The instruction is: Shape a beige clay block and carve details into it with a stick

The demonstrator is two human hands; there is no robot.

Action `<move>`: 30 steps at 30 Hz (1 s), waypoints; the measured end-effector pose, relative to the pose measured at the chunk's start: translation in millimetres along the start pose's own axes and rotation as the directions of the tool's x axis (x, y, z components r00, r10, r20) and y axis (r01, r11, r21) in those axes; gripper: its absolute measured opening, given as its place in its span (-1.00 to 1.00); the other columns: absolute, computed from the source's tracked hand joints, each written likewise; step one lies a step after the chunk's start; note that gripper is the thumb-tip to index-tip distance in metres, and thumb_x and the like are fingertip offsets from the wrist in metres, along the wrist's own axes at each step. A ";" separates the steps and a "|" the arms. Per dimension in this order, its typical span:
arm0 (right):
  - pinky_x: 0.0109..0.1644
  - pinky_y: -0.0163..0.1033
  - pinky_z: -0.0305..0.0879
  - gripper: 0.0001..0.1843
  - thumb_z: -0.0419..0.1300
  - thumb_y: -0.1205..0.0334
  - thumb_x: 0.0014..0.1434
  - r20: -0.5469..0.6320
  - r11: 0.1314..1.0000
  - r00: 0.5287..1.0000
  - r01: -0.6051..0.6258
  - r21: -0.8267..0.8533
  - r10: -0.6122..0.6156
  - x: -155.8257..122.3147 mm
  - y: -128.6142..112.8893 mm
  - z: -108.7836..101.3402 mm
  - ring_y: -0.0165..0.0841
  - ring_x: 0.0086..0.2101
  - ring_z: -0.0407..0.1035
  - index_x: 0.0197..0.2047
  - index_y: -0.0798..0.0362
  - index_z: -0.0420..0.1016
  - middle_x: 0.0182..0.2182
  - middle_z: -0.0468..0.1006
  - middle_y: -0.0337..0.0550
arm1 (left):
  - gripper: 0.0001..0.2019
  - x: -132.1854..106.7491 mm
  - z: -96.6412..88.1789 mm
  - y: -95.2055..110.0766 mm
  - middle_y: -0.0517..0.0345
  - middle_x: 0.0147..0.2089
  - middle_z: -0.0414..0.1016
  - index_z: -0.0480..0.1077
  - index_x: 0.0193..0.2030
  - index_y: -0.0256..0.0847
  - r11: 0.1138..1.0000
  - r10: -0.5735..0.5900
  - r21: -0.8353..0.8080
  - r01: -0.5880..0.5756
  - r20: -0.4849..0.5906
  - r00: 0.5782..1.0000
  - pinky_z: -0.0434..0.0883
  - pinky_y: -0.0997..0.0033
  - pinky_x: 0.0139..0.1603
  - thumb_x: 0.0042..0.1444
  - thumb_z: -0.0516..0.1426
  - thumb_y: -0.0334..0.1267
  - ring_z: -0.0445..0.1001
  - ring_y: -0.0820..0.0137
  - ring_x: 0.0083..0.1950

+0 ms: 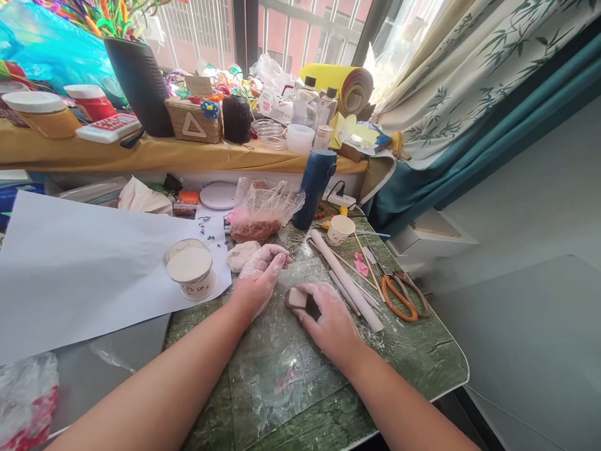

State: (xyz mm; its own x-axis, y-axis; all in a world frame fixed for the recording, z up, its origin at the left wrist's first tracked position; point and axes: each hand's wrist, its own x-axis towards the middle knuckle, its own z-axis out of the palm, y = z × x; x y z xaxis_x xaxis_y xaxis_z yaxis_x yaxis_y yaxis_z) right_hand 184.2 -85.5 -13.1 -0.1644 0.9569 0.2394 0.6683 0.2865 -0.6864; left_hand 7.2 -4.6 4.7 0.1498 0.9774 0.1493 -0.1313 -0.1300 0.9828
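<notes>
My right hand [331,316], dusted with white, grips a small clay block [297,299] between thumb and fingers. The block has a pale top and darker grey sides, just over a clear plastic sheet [277,376]. Whitish residue also coats my left hand [260,275], whose fingers curl in towards the thumb; whether anything is inside them is hidden. Right behind that hand lies a pale lump of clay [243,255]. To the right of my right hand rests a pale rolling pin [345,279], with thin sticks beside it.
Orange-handled scissors [399,297] lie near the table's right edge. A paper cup [340,230] and a dark blue bottle [314,188] stand behind. At left, a clay-topped paper cup [192,272] sits on white paper [94,269]. A plastic bag [263,213] holds reddish-brown material.
</notes>
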 end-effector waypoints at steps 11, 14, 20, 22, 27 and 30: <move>-0.25 -0.13 0.50 -0.59 0.22 -0.20 0.27 0.046 0.427 0.929 -0.212 0.879 0.367 8.8 -0.1 -2.4 -0.25 -0.35 0.50 -0.13 0.01 0.44 -0.28 0.61 -0.11 | -0.44 -10.2 -7.9 2.4 -0.02 0.20 0.51 0.43 0.20 -0.04 0.928 0.135 0.271 -0.258 0.400 0.907 0.44 0.21 0.10 0.06 0.38 -0.06 0.47 0.16 0.15; -0.27 -0.17 0.49 -0.60 0.28 -0.18 0.24 0.102 0.403 0.940 -0.235 0.884 0.324 10.9 -0.9 -2.7 -0.27 -0.35 0.51 -0.13 -0.02 0.43 -0.31 0.61 -0.16 | -0.46 -11.9 -4.6 3.0 -0.01 0.18 0.53 0.45 0.18 0.00 0.836 0.201 0.364 -0.411 0.493 0.846 0.41 0.11 0.21 0.05 0.40 -0.09 0.48 0.14 0.19; -0.16 -0.05 0.56 -0.42 0.28 -0.25 0.20 0.078 0.461 0.952 -0.215 0.861 0.297 10.0 1.4 4.5 -0.20 -0.22 0.56 0.11 -0.05 0.37 -0.12 0.62 -0.06 | -0.75 -8.3 0.9 1.8 0.03 -0.07 0.57 0.48 -0.03 -0.06 0.758 0.298 0.439 -0.483 0.426 0.854 0.47 0.16 0.07 0.18 0.30 -0.13 0.54 0.24 -0.03; -0.14 -0.05 0.55 -0.43 0.37 -0.19 0.13 0.080 0.429 0.944 -0.219 0.876 0.319 11.5 4.0 6.5 -0.17 -0.18 0.56 0.06 -0.03 0.41 -0.11 0.61 -0.04 | -0.73 -8.9 0.5 1.9 0.02 -0.04 0.55 0.47 -0.02 -0.06 0.752 0.309 0.425 -0.503 0.448 0.839 0.45 0.15 0.10 0.17 0.32 -0.13 0.52 0.23 0.00; -0.22 -0.15 0.50 -0.57 0.42 -0.06 0.09 0.010 0.411 0.893 -0.217 0.885 0.450 24.3 -1.4 -9.5 -0.29 -0.31 0.51 -0.12 0.04 0.49 -0.25 0.60 -0.12 | -0.54 -10.8 -4.1 0.5 -0.08 0.22 0.41 0.37 0.17 -0.06 0.820 0.307 0.356 -0.447 0.385 0.870 0.36 0.08 0.24 0.15 0.32 -0.12 0.38 0.12 0.25; -0.13 -0.14 0.50 -0.67 0.40 0.00 0.16 -0.153 0.596 0.919 -0.104 0.797 0.364 33.2 -26.1 -44.8 -0.30 -0.27 0.51 -0.11 0.01 0.52 -0.25 0.60 -0.15 | -0.72 -8.0 -7.4 -2.5 -0.03 0.12 0.45 0.39 0.10 -0.10 0.899 0.255 0.317 -0.303 0.184 0.949 0.37 0.19 0.14 0.30 0.18 -0.14 0.42 0.20 0.14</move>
State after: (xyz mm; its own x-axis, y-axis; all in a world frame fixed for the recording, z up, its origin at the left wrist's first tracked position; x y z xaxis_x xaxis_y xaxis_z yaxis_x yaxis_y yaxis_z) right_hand 193.7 -63.3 43.5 0.2028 0.9764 0.0750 -0.1629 0.1091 -0.9806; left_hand -0.9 -10.9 0.3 0.2894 0.8638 0.4125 0.1474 -0.4660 0.8725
